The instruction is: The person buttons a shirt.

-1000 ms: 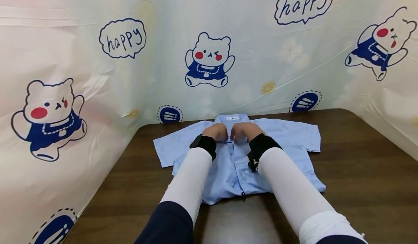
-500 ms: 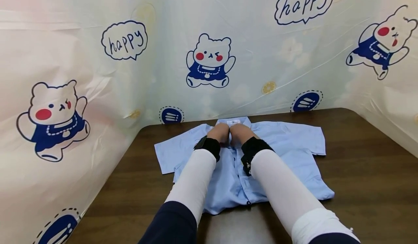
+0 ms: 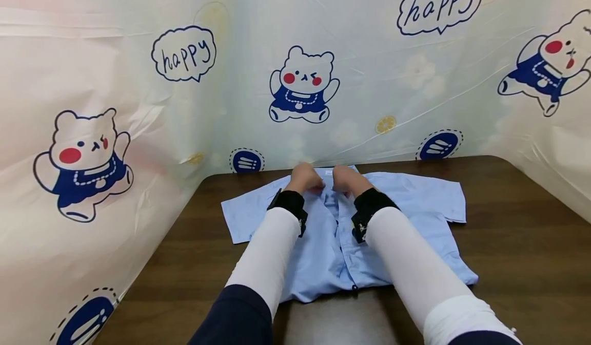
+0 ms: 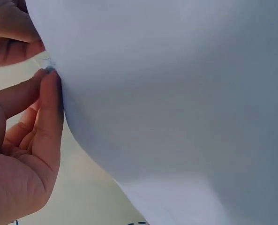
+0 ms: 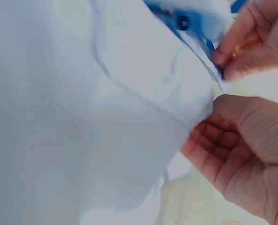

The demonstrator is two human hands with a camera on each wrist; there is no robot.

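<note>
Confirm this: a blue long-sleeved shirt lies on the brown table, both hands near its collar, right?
No, the head view shows short sleeves; the blue shirt does lie on the brown table, left hand and right hand near its collar.

A light-blue short-sleeved shirt (image 3: 316, 263) lies front up on the table (image 3: 531, 263), collar (image 3: 326, 173) toward the far edge, sleeves (image 3: 436, 196) spread sideways, front parted near the neck.

Arms (image 3: 265, 255) (image 3: 413, 263) extended forward — left fingers (image 4: 49, 103), right fingers (image 5: 230, 107) both pinching.
</note>
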